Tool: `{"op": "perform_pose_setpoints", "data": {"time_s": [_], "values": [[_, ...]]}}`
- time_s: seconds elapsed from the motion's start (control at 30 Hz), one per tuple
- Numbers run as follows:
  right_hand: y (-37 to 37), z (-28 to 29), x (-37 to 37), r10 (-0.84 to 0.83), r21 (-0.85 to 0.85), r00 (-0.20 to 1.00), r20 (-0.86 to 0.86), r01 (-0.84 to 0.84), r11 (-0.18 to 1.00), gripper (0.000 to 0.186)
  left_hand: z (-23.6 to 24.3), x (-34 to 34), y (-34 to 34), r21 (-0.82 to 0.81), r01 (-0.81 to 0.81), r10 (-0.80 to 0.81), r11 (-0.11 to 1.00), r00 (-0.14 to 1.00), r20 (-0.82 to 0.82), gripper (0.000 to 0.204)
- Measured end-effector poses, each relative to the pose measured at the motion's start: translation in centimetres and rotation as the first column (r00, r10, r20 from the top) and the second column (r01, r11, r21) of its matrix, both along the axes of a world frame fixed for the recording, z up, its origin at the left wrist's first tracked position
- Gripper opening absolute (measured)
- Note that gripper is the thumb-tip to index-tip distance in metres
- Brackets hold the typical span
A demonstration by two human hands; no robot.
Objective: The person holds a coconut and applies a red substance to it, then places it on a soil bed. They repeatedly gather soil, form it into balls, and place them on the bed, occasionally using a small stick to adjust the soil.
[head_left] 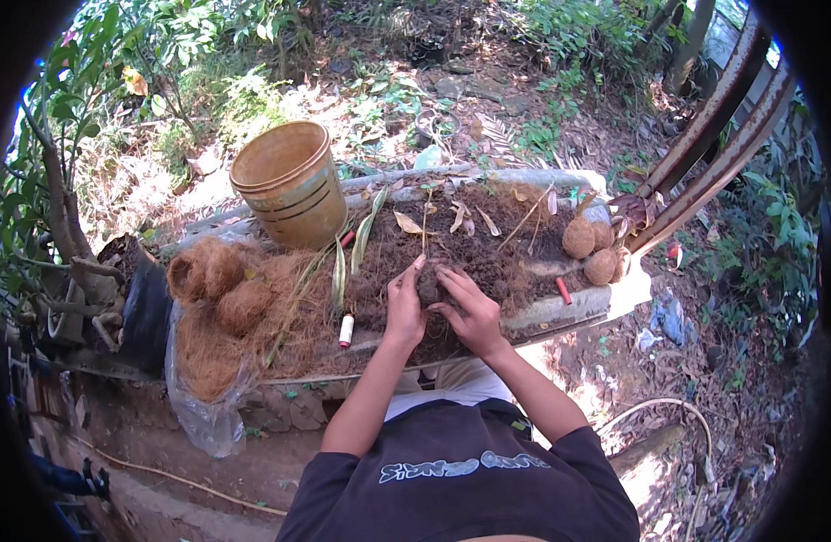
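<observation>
My left hand (404, 305) and my right hand (470, 312) cup a dark clump of soil (428, 289) between them, over the bench. Their fingers curl round its two sides and partly hide it. A thin upright plant stem (425, 226) rises from just beyond the fingertips; its base is hidden. Loose dark soil (488, 248) with dry leaves spreads around and beyond both hands. Close to my left wrist stands a white thread spool (346, 331) with a red end. Long green leaves (368, 230) lie to the left of the soil.
A yellowish bucket (293, 194) stands at the back left. Brown fibre balls (244, 306) rest on loose fibre over a clear plastic bag (203, 425). At the right are several more balls (579, 238), a red spool (563, 290) and rusty metal posts (718, 135).
</observation>
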State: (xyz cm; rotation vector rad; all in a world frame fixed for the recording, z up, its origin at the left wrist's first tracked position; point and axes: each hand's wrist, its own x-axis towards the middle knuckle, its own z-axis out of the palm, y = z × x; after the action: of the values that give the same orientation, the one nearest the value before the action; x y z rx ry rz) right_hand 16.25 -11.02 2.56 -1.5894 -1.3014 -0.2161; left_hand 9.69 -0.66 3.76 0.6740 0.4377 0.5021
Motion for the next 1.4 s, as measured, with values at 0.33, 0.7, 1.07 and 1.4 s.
{"op": "perform_pose_setpoints", "data": {"time_s": [0.33, 0.7, 1.07, 1.4], "values": [[1.4, 0.3, 1.2, -0.206, -0.037, 0.899, 0.386, 0.238, 0.971, 0.034, -3.2, 1.8, 1.5, -0.019, -0.105, 0.106, 0.994, 0.991, 0.077, 0.027], [1.3, 0.6, 2.8, -0.100, -0.035, 0.984, -0.149, 0.096, 0.995, 0.047, -0.3, 2.1, 1.5, 0.073, -0.023, 0.021, 0.997, 0.999, 0.026, 0.035], [2.2, 1.1, 2.4, -0.109, -0.075, 0.963, 0.245, 0.131, 0.988, 0.044, -0.6, 2.6, 1.8, -0.056, -0.134, 0.139, 0.989, 0.986, 0.096, 0.027], [2.0, 0.5, 2.2, -0.131, -0.027, 0.973, 0.188, 0.138, 0.990, 0.040, -0.9, 2.3, 1.8, 0.123, -0.127, 0.128, 0.984, 0.992, 0.001, 0.020]]}}
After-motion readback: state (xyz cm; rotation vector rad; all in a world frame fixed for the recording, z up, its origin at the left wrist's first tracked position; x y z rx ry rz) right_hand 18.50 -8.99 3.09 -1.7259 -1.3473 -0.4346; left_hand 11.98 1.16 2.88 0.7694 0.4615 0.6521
